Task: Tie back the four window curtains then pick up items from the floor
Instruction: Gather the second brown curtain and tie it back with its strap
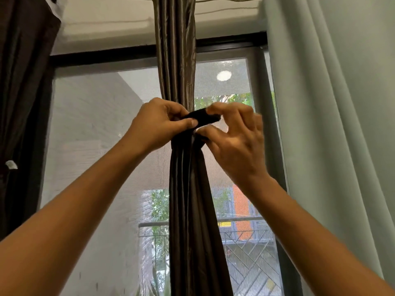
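A shiny brown curtain (177, 60) hangs gathered into a narrow bundle in the middle of the window. A black tie strap (205, 118) wraps the bundle at its waist. My left hand (158, 124) pinches the strap's left part between thumb and fingers, against the bundle. My right hand (235, 135) pinches the strap's free end with its fingertips, thumb below. Below the strap the curtain fans out slightly. How the strap runs behind the bundle is hidden.
A dark brown curtain (23, 92) hangs at the left edge and a pale green curtain (333, 124) fills the right side. Behind them is the black-framed window (106, 57) with a mesh screen and a balcony railing (245, 221) outside. The floor is out of view.
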Available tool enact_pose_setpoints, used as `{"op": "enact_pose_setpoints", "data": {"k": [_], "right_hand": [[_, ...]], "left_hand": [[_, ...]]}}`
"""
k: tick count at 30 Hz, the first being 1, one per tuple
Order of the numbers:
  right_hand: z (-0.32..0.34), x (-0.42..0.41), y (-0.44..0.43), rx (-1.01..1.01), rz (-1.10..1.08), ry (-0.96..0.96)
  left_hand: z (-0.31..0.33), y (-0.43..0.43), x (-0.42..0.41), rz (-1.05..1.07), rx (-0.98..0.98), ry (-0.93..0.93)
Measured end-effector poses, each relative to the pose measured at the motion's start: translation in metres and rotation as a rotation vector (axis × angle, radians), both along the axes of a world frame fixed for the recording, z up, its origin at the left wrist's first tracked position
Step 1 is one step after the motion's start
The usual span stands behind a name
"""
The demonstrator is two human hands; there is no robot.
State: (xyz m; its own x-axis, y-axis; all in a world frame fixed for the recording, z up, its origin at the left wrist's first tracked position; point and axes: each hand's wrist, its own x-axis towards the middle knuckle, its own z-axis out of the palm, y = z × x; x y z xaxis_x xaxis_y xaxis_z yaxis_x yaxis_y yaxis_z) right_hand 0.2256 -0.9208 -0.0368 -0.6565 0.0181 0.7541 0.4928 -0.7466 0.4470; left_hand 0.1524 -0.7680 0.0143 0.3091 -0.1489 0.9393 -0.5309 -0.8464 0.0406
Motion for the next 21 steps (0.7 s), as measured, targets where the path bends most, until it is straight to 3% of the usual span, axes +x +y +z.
{"op": "enact_pose_setpoints", "data": {"k": [3,9,12,17,21], "right_hand": [[0.014,0.003,-0.007,-0.098,-0.049,0.099],[0.039,-0.006,-0.015,-0.411,0.199,0.487],[0.042,-0.012,-0.014,-0.451,0.490,0.671],[0.038,-0.013,-0.014,-0.538,1.126,1.061],[0.033,-0.013,-0.014,-0.517,1.302,1.194]], "left_hand": [[0.001,-0.002,-0.004,0.077,0.142,0.027],[0.002,0.003,-0.007,0.030,0.241,0.152],[-0.002,0.002,-0.003,0.105,0.268,0.000],[-0.008,0.007,0.001,-0.032,0.190,-0.058],[-0.012,0.013,0.002,-0.124,0.087,-0.028]]}}
